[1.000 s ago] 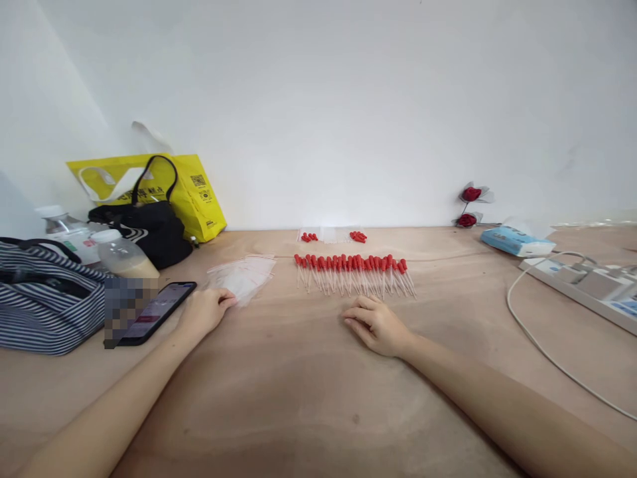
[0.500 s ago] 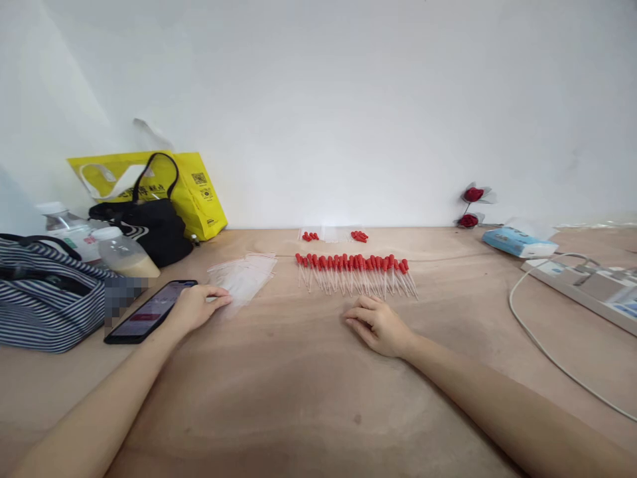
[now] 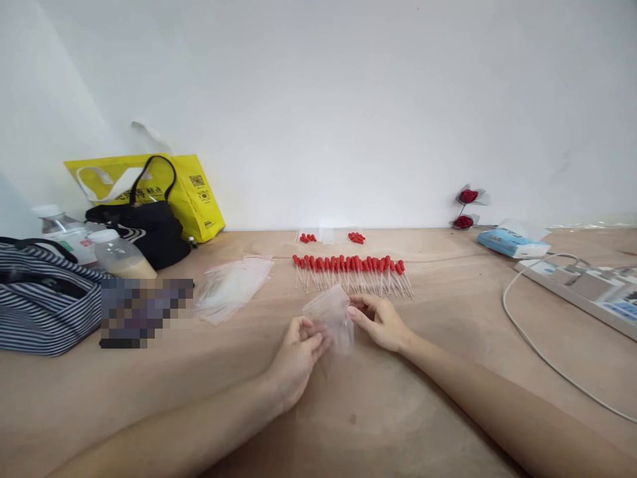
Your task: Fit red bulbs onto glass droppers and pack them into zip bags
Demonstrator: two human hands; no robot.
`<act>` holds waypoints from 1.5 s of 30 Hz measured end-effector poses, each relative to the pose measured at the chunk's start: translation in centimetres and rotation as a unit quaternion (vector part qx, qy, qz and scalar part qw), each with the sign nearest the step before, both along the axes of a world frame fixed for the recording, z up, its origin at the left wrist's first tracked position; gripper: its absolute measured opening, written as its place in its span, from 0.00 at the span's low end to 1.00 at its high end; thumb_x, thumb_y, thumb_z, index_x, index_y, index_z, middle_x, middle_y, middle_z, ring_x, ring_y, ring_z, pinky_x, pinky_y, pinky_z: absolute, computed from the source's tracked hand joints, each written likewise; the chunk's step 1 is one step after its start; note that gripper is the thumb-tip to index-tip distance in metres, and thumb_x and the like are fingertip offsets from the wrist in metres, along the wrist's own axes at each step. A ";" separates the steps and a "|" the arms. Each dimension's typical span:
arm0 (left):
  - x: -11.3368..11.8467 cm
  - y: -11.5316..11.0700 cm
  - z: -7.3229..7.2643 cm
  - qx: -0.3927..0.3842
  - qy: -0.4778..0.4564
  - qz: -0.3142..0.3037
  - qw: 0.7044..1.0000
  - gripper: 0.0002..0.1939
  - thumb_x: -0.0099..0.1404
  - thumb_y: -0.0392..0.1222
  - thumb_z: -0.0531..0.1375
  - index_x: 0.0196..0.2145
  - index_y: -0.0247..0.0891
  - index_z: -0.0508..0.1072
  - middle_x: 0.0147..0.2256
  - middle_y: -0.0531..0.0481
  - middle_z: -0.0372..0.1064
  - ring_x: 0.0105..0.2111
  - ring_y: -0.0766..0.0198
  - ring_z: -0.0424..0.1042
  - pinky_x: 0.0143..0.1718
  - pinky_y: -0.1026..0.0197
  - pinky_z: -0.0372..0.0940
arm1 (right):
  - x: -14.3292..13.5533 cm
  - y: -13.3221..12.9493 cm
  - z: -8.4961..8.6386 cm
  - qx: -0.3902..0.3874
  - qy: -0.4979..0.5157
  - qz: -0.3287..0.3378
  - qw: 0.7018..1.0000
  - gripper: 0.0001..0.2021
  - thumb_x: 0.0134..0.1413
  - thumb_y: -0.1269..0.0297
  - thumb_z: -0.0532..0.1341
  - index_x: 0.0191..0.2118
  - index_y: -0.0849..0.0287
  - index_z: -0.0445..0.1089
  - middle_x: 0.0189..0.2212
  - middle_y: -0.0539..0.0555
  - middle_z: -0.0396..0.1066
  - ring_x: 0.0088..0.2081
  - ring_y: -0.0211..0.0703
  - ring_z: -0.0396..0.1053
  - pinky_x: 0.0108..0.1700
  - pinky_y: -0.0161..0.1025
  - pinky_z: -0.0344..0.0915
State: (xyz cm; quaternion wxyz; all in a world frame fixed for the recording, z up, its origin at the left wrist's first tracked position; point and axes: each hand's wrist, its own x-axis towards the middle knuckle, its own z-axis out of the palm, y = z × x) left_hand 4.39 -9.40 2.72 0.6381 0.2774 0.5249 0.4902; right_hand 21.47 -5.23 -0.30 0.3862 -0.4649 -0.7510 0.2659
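Observation:
Near the middle of the table, my left hand [image 3: 301, 355] pinches a clear plastic bag [image 3: 338, 322] by its left side. My right hand [image 3: 381, 322] is at the bag's upper right corner, with thumb and fingers closed on that edge. Just behind the bag lies a row of clear droppers with red bulbs [image 3: 348, 264], their thin tips pointing toward me. A fanned pile of clear bags [image 3: 231, 289] rests to the left. Two bags with small red bulbs inside [image 3: 356, 238] lie at the back by the wall.
On the left are a striped bag [image 3: 50, 299], a bottle [image 3: 122, 255], a black bag [image 3: 159, 232] and a yellow bag [image 3: 202, 206]. A tissue pack [image 3: 512, 242], power strip [image 3: 587, 295], white cable [image 3: 527, 338] and red flowers [image 3: 465, 209] are on the right.
My left hand has moved right from the pile to the middle, now holding a bag. My right hand has lifted slightly and taken hold of the bag's edge.

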 end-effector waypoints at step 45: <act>-2.5 4.8 -0.5 0.350 0.399 -0.320 0.785 0.09 0.57 0.41 0.54 0.27 0.35 0.72 0.31 0.48 0.69 0.31 0.66 0.67 0.33 0.64 0.62 | -0.9 -1.1 0.2 0.075 -0.233 0.046 0.968 0.37 0.42 0.40 0.54 0.55 0.59 0.55 0.54 0.60 0.56 0.54 0.52 0.54 0.53 0.51 0.49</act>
